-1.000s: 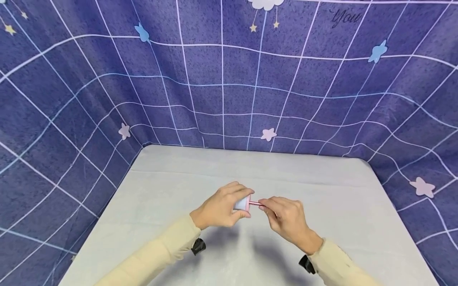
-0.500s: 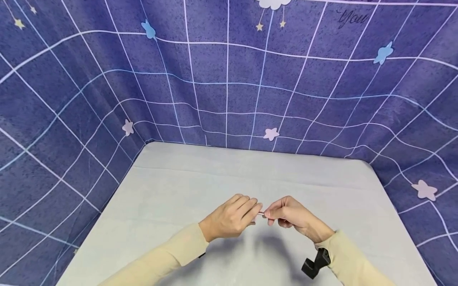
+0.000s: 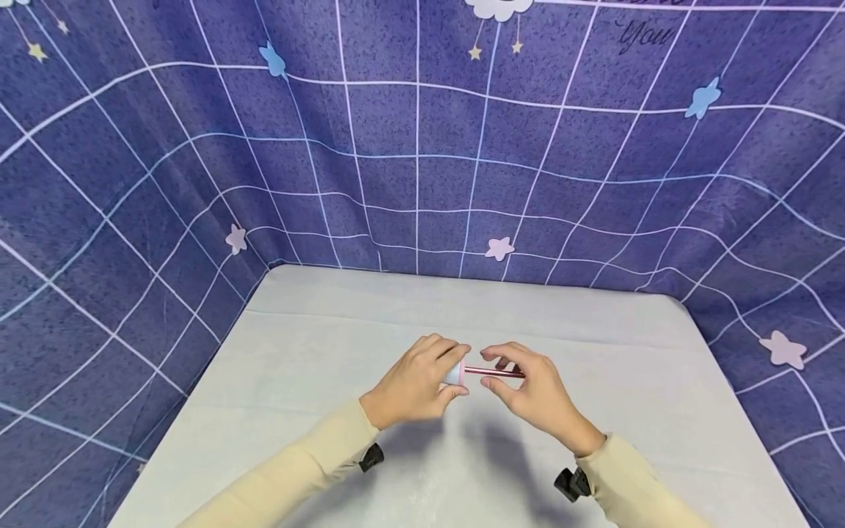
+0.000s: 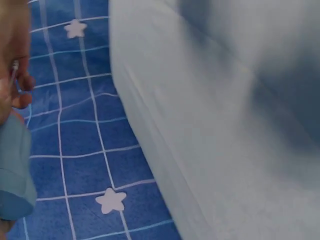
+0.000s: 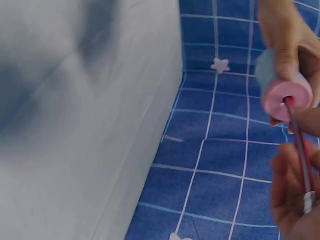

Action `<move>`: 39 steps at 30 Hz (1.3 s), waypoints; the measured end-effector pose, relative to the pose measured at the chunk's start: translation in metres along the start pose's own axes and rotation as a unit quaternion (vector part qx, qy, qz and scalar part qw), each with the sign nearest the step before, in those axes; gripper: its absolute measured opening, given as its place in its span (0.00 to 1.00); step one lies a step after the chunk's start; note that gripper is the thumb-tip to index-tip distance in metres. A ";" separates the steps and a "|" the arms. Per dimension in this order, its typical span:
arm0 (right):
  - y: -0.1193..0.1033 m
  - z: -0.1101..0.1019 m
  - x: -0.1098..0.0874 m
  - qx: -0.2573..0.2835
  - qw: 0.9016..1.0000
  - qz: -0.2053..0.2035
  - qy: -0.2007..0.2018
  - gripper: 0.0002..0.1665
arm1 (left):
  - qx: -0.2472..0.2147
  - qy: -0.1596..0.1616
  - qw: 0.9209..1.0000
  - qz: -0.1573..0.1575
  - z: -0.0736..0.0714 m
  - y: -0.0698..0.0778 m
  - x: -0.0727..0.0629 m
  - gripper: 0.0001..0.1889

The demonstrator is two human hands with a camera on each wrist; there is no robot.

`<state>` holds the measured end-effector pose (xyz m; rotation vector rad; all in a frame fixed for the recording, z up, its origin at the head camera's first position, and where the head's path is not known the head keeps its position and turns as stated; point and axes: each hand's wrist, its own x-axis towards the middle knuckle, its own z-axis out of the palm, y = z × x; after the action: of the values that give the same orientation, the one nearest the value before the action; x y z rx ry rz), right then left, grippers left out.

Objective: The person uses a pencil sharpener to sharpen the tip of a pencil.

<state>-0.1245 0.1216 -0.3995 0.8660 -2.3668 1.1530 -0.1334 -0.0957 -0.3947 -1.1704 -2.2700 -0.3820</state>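
My left hand point(image 3: 412, 381) grips a light blue pencil sharpener point(image 3: 453, 374) with a pink end, thumb on one side and fingers over the other. A dark red pencil point(image 3: 491, 372) sticks into the hole in that pink end, plain in the right wrist view, where its metal ferrule point(image 5: 309, 201) also shows. Around the pencil's outer part, my right hand point(image 3: 541, 392) holds its thumb and forefinger apart, one on either side of the shaft. In the left wrist view the sharpener's blue body point(image 4: 14, 160) is cut off by the frame's edge.
Both hands are above a table with a pale cloth point(image 3: 343, 323), and cast shadows on it. A purple-blue curtain point(image 3: 442, 183) with a grid and stars hangs behind and at the sides. A black camera mount point(image 3: 571, 484) is strapped at the right wrist.
My right hand has turned back and spread its thumb and forefinger from the pencil it pinched before. More of the shaft shows. My left hand has rolled, uncovering the sharpener's pink end.
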 end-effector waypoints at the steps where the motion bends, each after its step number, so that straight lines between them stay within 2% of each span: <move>1: 0.001 0.001 0.001 -0.008 0.999 -0.033 0.015 0.22 | -0.021 -0.012 1.000 -0.017 -0.001 0.000 0.001 0.28; 3: 0.006 0.002 0.001 -0.018 0.995 -0.093 0.036 0.20 | -0.060 -0.037 0.996 -0.052 -0.005 0.000 0.003 0.28; 5: 0.011 0.003 0.003 -0.021 0.987 -0.154 0.053 0.14 | -0.098 -0.064 0.990 -0.084 -0.009 0.000 0.005 0.28; 7: 0.013 0.004 0.004 -0.037 0.975 -0.208 0.069 0.09 | -0.132 -0.095 0.981 -0.109 -0.013 -0.001 0.008 0.27; 10: 0.015 0.006 0.006 -0.083 0.954 -0.269 0.101 0.14 | -0.189 -0.130 0.963 -0.138 -0.018 -0.003 0.012 0.25; 14: 0.016 0.006 0.007 -0.141 0.926 -0.321 0.136 0.13 | -0.268 -0.170 0.932 -0.175 -0.021 -0.009 0.016 0.21; 16: 0.017 0.007 0.007 -0.151 0.918 -0.338 0.144 0.13 | -0.299 -0.185 0.917 -0.189 -0.021 -0.011 0.016 0.19; 18: 0.018 0.007 0.006 -0.151 0.914 -0.345 0.149 0.13 | -0.316 -0.193 0.909 -0.192 -0.019 -0.012 0.017 0.18; 20: 0.017 0.007 0.005 -0.142 0.918 -0.340 0.147 0.13 | -0.322 -0.197 0.906 -0.191 -0.018 -0.011 0.017 0.18; 23: 0.016 0.008 0.001 -0.130 0.931 -0.313 0.132 0.15 | -0.307 -0.197 0.913 -0.182 -0.016 -0.007 0.018 0.20; 25: 0.013 0.008 -0.001 -0.122 0.945 -0.282 0.110 0.15 | -0.287 -0.197 0.921 -0.175 -0.015 -0.004 0.016 0.21; 27: 0.010 0.007 -0.003 -0.109 0.963 -0.235 0.074 0.11 | -0.258 -0.189 0.934 -0.160 -0.014 -0.002 0.013 0.22; 29: 0.005 0.005 -0.004 -0.071 0.984 -0.163 0.021 0.07 | -0.223 -0.170 0.950 -0.139 -0.012 0.001 0.009 0.24; 30: 0.003 0.003 -0.004 -0.037 0.993 -0.109 -0.016 0.05 | -0.199 -0.156 0.960 -0.119 -0.010 0.003 0.007 0.25; 31: 0.001 0.000 -0.003 0.006 0.997 -0.048 -0.057 0.04 | -0.171 -0.140 0.971 -0.096 -0.008 0.004 0.005 0.26; 32: 0.000 -0.002 -0.002 0.053 0.994 0.016 -0.096 0.05 | -0.141 -0.120 0.980 -0.068 -0.005 0.005 0.002 0.26; 33: -0.001 -0.005 0.000 0.108 0.981 0.085 -0.135 0.06 | -0.107 -0.098 0.989 -0.037 -0.003 0.006 0.000 0.27; 34: -0.001 -0.008 0.001 0.165 0.959 0.152 -0.171 0.08 | -0.068 -0.075 0.995 -0.002 0.000 0.007 -0.002 0.27; 35: 0.000 -0.010 0.003 0.218 0.930 0.216 -0.202 0.10 | -0.029 -0.047 0.998 0.037 0.003 0.008 -0.004 0.28; 36: 0.001 -0.013 0.005 0.263 0.899 0.266 -0.229 0.12 | 0.013 -0.018 0.997 0.074 0.006 0.009 -0.005 0.26; 37: 0.003 -0.014 0.006 0.301 0.869 0.303 -0.250 0.12 | 0.053 0.011 0.993 0.107 0.008 0.009 -0.006 0.25; 39: 0.005 -0.017 0.008 0.350 0.824 0.350 -0.276 0.12 | 0.117 0.062 0.979 0.157 0.011 0.009 -0.007 0.20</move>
<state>-0.1329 0.1350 -0.3880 0.5521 -2.8572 2.4678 -0.1263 -0.0896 -0.4076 -1.3127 -1.9227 -0.0610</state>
